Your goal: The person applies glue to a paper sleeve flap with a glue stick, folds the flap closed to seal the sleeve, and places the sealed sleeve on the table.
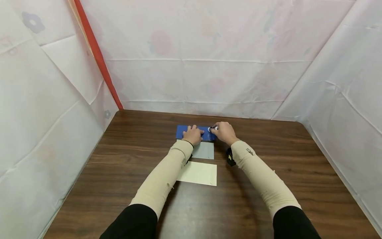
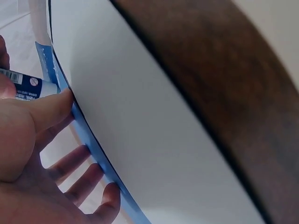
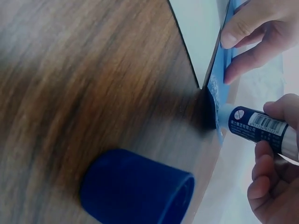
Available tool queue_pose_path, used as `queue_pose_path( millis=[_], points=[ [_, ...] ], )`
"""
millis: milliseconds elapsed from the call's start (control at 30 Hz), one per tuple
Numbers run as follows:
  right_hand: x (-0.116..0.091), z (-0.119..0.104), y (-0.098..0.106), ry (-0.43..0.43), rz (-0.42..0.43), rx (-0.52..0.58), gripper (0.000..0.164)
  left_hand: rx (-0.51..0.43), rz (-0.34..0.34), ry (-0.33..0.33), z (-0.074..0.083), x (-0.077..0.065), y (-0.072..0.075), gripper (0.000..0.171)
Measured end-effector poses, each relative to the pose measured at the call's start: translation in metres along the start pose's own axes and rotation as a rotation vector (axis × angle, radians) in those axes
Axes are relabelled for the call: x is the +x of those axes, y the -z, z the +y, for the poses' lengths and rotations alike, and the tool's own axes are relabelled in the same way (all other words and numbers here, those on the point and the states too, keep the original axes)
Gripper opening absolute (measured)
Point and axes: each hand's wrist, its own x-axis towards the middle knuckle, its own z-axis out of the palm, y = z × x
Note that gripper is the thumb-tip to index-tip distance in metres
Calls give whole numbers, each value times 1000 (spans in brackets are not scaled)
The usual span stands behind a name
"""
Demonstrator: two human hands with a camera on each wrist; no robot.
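A blue envelope point(image 1: 180, 131) lies flat near the far side of the table. My left hand point(image 1: 192, 135) rests on it with fingers spread, pressing it down. In my right hand point(image 1: 225, 133) is a glue stick point(image 3: 261, 126), pinched between thumb and fingers. Its pale tip meets the right end of the blue paper, where whitish glue smears show in the right wrist view. That end's edge lifts slightly. Just nearer than the blue envelope lies a pale grey envelope point(image 1: 206, 151), partly behind my left wrist.
A cream envelope point(image 1: 199, 173) lies closer to me, partly covered by my left sleeve. A blue cap point(image 3: 133, 186) lies on its side on the brown wooden table point(image 1: 134, 159), nearer than the glue stick. White sheets point(image 1: 191, 79) hang round the table's back and sides.
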Motion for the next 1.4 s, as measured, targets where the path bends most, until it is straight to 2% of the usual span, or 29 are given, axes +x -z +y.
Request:
queue_pose_path(
  millis=[367,733,1067,1400],
  points=[
    [-13,-8,4,119,-46,-37,35,3,2,15,-5,-2,6,39],
    [-29,-5,0,171,-18,-3,32,20,-6,14,-6,0,2,39],
    [-33,2,1,175,-16,23,32,3,2,-10,-3,-3,3,39],
    [-33,7,9,136,-12,122,32,3,9,4,-6,7,0,39]
  ],
)
